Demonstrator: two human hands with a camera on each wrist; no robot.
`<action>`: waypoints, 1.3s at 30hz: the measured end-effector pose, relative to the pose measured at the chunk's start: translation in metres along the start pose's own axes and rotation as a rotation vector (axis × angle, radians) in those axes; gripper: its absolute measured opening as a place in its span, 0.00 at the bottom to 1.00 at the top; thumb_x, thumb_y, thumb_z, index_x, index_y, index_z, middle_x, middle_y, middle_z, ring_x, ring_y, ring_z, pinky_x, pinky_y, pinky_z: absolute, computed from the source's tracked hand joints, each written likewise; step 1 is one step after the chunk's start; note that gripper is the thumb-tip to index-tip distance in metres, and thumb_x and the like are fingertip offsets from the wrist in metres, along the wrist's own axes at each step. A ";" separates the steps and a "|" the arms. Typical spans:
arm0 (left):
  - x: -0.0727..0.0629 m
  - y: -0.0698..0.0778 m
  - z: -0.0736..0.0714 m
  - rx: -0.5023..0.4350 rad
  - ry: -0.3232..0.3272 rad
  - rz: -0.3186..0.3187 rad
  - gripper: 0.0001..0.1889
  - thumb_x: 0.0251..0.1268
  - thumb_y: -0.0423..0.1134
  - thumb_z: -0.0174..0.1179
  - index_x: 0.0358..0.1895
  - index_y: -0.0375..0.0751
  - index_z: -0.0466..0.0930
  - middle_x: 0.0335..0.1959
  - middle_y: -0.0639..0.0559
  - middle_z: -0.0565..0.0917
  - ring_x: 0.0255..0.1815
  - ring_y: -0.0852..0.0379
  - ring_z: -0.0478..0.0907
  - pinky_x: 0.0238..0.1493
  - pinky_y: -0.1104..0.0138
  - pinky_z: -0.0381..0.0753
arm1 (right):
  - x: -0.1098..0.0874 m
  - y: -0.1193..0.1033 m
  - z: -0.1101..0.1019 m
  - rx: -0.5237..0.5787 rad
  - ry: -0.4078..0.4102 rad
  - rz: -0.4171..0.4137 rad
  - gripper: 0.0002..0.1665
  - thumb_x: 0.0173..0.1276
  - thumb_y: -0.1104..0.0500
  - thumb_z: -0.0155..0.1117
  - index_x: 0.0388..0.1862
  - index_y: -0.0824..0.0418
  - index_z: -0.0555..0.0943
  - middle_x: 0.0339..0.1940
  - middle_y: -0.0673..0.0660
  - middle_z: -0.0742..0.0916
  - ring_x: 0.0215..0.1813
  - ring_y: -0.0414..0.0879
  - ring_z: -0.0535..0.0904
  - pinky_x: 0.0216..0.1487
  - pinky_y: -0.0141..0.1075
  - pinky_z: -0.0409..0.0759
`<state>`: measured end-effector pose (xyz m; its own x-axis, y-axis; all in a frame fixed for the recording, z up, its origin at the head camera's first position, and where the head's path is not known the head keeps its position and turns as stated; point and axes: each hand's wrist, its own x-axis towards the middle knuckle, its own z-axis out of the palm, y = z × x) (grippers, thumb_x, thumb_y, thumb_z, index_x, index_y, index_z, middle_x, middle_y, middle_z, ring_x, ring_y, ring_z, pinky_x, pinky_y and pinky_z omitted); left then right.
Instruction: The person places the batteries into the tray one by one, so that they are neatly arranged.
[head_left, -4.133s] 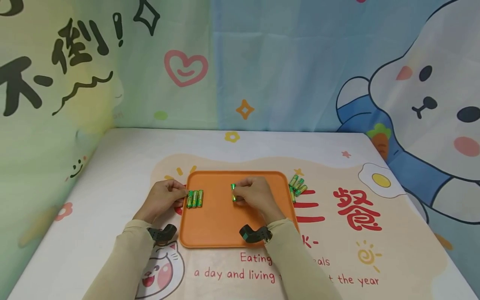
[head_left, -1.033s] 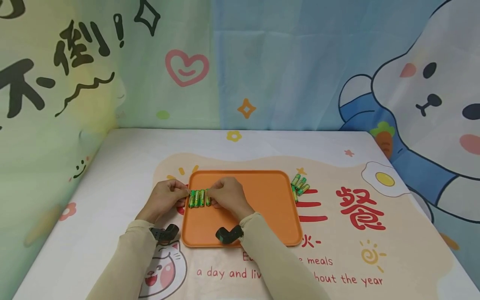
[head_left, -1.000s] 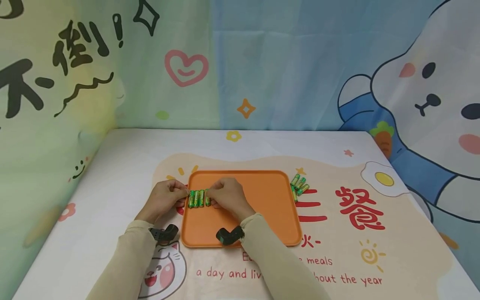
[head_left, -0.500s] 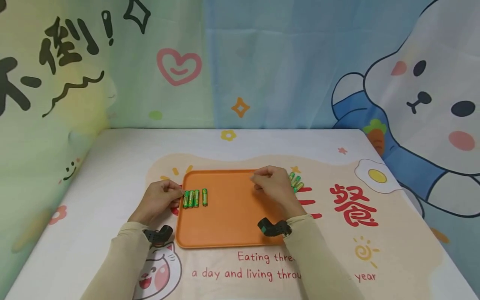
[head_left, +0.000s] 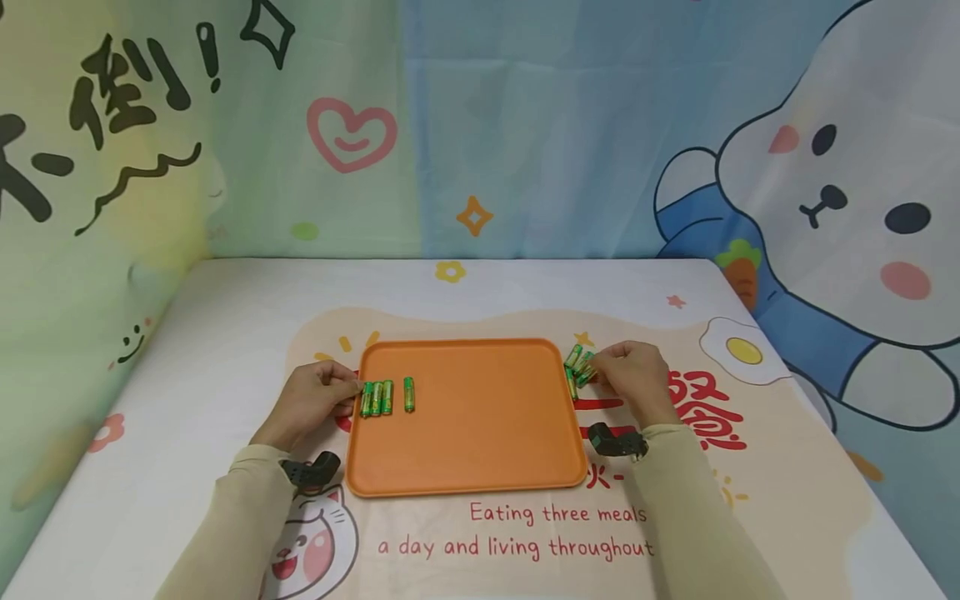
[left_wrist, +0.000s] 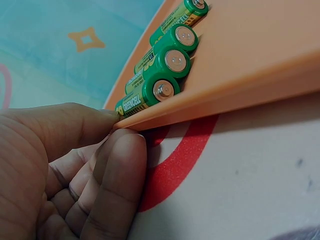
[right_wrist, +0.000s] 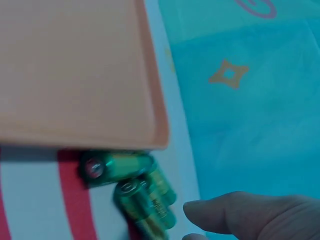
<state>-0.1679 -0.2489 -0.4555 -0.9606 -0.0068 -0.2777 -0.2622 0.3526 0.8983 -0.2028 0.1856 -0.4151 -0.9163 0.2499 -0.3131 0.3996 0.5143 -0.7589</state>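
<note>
An orange tray (head_left: 480, 433) lies on the table. At its left edge my left hand (head_left: 303, 404) pinches the rim; in the left wrist view the thumb (left_wrist: 75, 122) is above and a finger (left_wrist: 120, 170) below. Three green batteries (head_left: 377, 398) stand side by side along that edge inside the tray. A fourth, single battery (head_left: 408, 394) lies a little to their right. Beyond the tray's right edge my right hand (head_left: 637, 379) reaches a loose pile of batteries (head_left: 577, 360). In the right wrist view its thumb (right_wrist: 225, 212) is apart from these batteries (right_wrist: 145, 205).
The table (head_left: 255, 308) wears a printed cloth with red lettering (head_left: 555, 512) and cartoon drawings. A printed curtain (head_left: 525, 125) hangs behind. A dark wrist camera (head_left: 615, 440) sits on each forearm.
My right hand set the single battery down on the tray, let it go, and moved right across the tray to the loose pile. The left hand stays at the rim.
</note>
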 end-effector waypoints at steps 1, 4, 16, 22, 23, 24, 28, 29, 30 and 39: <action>0.000 0.000 0.000 -0.004 -0.002 0.001 0.12 0.73 0.35 0.64 0.49 0.26 0.80 0.31 0.50 0.84 0.29 0.62 0.81 0.32 0.71 0.84 | 0.001 0.002 0.000 -0.016 0.000 0.010 0.18 0.71 0.53 0.65 0.51 0.65 0.82 0.35 0.58 0.87 0.37 0.49 0.83 0.40 0.35 0.82; -0.001 0.000 0.000 -0.013 -0.004 0.001 0.12 0.73 0.34 0.64 0.49 0.26 0.80 0.30 0.50 0.84 0.28 0.62 0.80 0.31 0.71 0.84 | 0.004 0.008 0.002 -0.035 -0.014 0.029 0.19 0.72 0.52 0.66 0.50 0.65 0.82 0.31 0.56 0.86 0.34 0.49 0.80 0.38 0.35 0.79; -0.001 0.001 0.000 0.004 0.002 -0.019 0.11 0.72 0.35 0.63 0.48 0.27 0.80 0.29 0.51 0.84 0.28 0.61 0.80 0.32 0.71 0.84 | 0.008 0.011 0.007 -0.062 -0.061 0.015 0.18 0.69 0.54 0.70 0.48 0.68 0.83 0.29 0.56 0.86 0.31 0.48 0.81 0.35 0.34 0.80; -0.002 0.001 0.001 -0.011 0.000 -0.010 0.12 0.72 0.35 0.64 0.48 0.27 0.80 0.30 0.51 0.84 0.28 0.62 0.80 0.32 0.71 0.84 | 0.007 0.007 0.006 -0.175 -0.090 0.016 0.15 0.68 0.54 0.69 0.40 0.66 0.85 0.25 0.56 0.84 0.31 0.50 0.79 0.34 0.35 0.78; -0.002 0.001 0.001 -0.011 0.000 -0.011 0.12 0.72 0.35 0.64 0.48 0.27 0.80 0.30 0.51 0.84 0.28 0.62 0.80 0.32 0.71 0.84 | 0.006 0.007 0.006 -0.191 -0.096 0.010 0.14 0.67 0.54 0.69 0.38 0.66 0.85 0.23 0.55 0.83 0.30 0.50 0.78 0.33 0.36 0.77; -0.002 0.001 0.001 -0.013 0.001 -0.011 0.12 0.72 0.35 0.64 0.48 0.27 0.80 0.30 0.51 0.84 0.28 0.62 0.80 0.32 0.71 0.84 | 0.006 0.007 0.006 -0.199 -0.103 0.005 0.13 0.67 0.55 0.69 0.35 0.66 0.85 0.21 0.55 0.82 0.29 0.50 0.78 0.32 0.36 0.77; -0.001 0.000 0.001 -0.010 0.004 -0.016 0.12 0.72 0.35 0.64 0.48 0.27 0.80 0.30 0.51 0.84 0.28 0.62 0.81 0.32 0.71 0.84 | 0.005 0.009 0.006 -0.209 -0.121 -0.010 0.13 0.67 0.55 0.68 0.32 0.65 0.85 0.20 0.55 0.81 0.28 0.50 0.78 0.31 0.35 0.77; -0.001 0.000 0.001 -0.010 0.004 -0.017 0.12 0.72 0.35 0.64 0.48 0.27 0.80 0.30 0.51 0.85 0.29 0.62 0.81 0.33 0.71 0.85 | 0.005 0.010 0.005 -0.207 -0.121 -0.012 0.13 0.67 0.55 0.68 0.33 0.65 0.86 0.21 0.55 0.82 0.28 0.50 0.78 0.31 0.35 0.77; -0.001 0.000 0.001 -0.010 0.005 -0.019 0.12 0.72 0.35 0.64 0.48 0.27 0.80 0.30 0.51 0.85 0.29 0.62 0.81 0.33 0.71 0.85 | 0.005 0.010 0.005 -0.204 -0.124 -0.015 0.13 0.67 0.54 0.68 0.35 0.65 0.86 0.21 0.56 0.82 0.29 0.50 0.78 0.32 0.35 0.78; -0.001 0.000 0.000 -0.005 0.005 -0.014 0.11 0.72 0.35 0.63 0.48 0.27 0.81 0.31 0.50 0.85 0.29 0.61 0.81 0.33 0.72 0.85 | 0.001 0.005 0.002 -0.078 -0.153 0.017 0.18 0.69 0.54 0.67 0.52 0.65 0.84 0.43 0.59 0.85 0.40 0.51 0.82 0.42 0.34 0.83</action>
<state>-0.1674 -0.2486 -0.4556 -0.9572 -0.0161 -0.2889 -0.2763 0.3473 0.8961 -0.2017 0.1865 -0.4208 -0.9007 0.1340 -0.4133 0.4105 0.5745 -0.7081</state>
